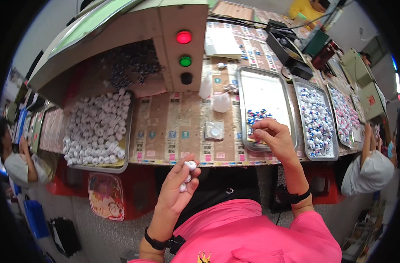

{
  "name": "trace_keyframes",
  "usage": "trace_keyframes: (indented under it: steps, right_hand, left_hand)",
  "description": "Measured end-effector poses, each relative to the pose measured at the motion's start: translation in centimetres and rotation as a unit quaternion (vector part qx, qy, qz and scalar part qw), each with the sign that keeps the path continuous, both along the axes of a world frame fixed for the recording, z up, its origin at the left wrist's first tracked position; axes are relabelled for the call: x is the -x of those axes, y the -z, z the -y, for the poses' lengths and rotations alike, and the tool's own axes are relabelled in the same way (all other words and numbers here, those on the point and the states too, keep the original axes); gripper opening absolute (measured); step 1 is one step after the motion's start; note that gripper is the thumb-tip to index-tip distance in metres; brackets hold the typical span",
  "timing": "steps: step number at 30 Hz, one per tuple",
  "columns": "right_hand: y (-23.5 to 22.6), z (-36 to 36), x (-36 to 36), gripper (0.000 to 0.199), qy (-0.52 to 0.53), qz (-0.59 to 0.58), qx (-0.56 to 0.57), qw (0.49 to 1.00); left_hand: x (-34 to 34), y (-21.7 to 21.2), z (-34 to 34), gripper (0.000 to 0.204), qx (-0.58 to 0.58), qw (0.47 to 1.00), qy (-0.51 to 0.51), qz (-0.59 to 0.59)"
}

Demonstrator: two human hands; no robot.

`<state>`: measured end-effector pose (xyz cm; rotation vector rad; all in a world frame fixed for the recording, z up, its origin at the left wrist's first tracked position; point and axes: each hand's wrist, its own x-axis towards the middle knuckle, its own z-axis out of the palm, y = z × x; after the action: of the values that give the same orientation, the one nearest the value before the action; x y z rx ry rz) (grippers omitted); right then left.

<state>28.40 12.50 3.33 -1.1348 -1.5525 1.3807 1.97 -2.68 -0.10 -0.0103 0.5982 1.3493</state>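
Patterned tabletop (160,127) lies beyond both hands; left hand (177,182) curls round white pieces (190,165); right hand (274,136), fingertips bunched, hold indeterminable, adjoins small blue pieces (257,115).

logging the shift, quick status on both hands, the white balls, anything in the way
Left hand holding white balls. Right hand at small coloured parts in tray, grip unclear. Nothing visibly blocking either.

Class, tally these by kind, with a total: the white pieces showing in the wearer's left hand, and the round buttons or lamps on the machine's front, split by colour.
White pieces showing in the left hand: 3 (fingers may hide more)
Red button or lamp: 1
Green button or lamp: 1
Black button or lamp: 1
Total visible: 6
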Motion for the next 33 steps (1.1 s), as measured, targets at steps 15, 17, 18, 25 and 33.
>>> trace_keyframes:
  steps: [15,17,18,25,33]
  right_hand:
    - [0.9,0.2,7.8,0.016,-0.060,0.148,-0.229,0.960]
    - [0.8,0.1,8.4,0.015,-0.066,0.180,-0.230,0.954]
    - [0.8,0.1,8.6,0.013,-0.069,0.212,-0.230,0.947]
    - [1.5,-0.3,8.9,0.009,-0.090,0.276,-0.334,0.897]
    - [-0.3,1.7,8.0,0.012,-0.082,0.154,-0.254,0.951]
  left_hand:
    - [0.3,0.4,0.8,0.032,-0.019,0.999,-0.038,0.029]
    - [0.6,-0.2,0.7,0.033,-0.006,1.000,-0.023,0.019]
    - [0.6,-0.2,0.8,0.033,-0.007,0.999,-0.025,0.019]
    - [-0.2,0.1,0.8,0.032,-0.009,1.000,-0.010,0.023]
    - [-0.9,-0.1,0.2,0.032,0.005,1.000,0.014,0.013]
